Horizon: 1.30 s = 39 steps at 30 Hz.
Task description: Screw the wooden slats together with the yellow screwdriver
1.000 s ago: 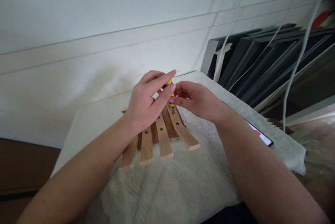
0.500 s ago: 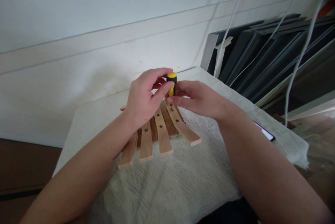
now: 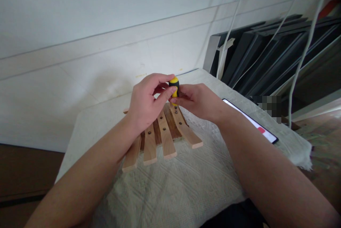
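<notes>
both hands meet above the wooden slats (image 3: 160, 134): left hand (image 3: 145, 102) and right hand (image 3: 198, 101) pinch the upright yellow-black screwdriver (image 3: 174, 86), forearms angled inward over the slats.

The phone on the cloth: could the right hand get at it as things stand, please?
Probably yes: the phone lies uncovered just beside the right forearm, nothing between them, though the right hand is gripping the screwdriver.

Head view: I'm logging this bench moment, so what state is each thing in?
Screwdriver: upright, gripped by both hands.
Left hand: closed on the handle.
Right hand: closed on the handle.
Wooden slat piece: flat on the cloth, slats fanned out.
Phone: lying flat, screen lit.
</notes>
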Each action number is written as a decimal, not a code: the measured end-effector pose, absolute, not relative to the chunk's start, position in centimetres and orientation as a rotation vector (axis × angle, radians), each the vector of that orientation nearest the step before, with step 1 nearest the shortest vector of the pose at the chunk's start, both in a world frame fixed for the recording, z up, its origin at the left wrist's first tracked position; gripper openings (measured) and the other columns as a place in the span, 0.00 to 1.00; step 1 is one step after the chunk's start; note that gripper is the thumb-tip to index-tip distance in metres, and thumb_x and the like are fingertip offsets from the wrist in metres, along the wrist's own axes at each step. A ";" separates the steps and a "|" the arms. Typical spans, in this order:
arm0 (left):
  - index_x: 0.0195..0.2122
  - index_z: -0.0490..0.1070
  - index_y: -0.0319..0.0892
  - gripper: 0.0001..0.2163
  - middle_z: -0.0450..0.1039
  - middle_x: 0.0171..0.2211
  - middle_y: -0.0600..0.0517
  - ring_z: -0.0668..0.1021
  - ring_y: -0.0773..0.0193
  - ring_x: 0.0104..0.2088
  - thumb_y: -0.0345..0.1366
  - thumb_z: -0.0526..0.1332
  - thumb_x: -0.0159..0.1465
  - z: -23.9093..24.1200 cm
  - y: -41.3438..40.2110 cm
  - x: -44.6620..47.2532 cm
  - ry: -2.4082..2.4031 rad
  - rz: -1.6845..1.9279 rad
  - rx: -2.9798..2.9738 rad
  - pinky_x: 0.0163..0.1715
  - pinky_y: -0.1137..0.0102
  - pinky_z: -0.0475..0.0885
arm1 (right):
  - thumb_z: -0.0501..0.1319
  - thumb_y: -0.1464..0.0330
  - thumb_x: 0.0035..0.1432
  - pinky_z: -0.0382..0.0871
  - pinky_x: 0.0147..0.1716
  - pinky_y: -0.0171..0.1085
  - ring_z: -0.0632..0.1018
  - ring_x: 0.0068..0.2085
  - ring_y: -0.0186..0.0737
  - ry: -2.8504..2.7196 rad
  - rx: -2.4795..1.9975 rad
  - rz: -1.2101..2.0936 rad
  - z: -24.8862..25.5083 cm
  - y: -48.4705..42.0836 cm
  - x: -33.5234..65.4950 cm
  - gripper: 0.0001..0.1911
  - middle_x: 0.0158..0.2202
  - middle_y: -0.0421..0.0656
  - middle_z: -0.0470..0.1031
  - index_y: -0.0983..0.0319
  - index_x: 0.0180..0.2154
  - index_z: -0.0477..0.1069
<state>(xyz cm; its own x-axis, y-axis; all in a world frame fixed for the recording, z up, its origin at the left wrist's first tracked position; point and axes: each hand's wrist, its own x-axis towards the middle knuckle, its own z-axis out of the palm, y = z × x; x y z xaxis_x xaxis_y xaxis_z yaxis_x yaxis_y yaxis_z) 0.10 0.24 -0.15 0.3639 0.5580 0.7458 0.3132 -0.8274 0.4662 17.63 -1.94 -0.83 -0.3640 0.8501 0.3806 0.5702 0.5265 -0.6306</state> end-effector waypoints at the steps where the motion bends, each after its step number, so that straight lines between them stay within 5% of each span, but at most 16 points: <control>1: 0.43 0.73 0.41 0.10 0.77 0.41 0.52 0.79 0.70 0.34 0.32 0.63 0.60 0.0 0.2 0.1 0.773 1.434 2.384 0.35 0.75 0.76 | 0.58 0.62 0.60 0.52 0.26 0.34 0.63 0.24 0.30 -2.074 -1.140 0.524 -0.9 -1.9 17.7 0.12 0.21 0.35 0.65 0.64 0.31 0.70; 39: 0.45 0.67 0.45 0.10 0.73 0.42 0.52 0.78 0.68 0.38 0.35 0.62 0.62 -0.6 -0.4 0.7 0.740 1.363 2.347 0.37 0.72 0.77 | 0.61 0.66 0.55 0.61 0.30 0.35 0.71 0.30 0.34 -1.998 -1.121 0.565 -0.5 -2.3 18.0 0.07 0.29 0.40 0.74 0.63 0.35 0.71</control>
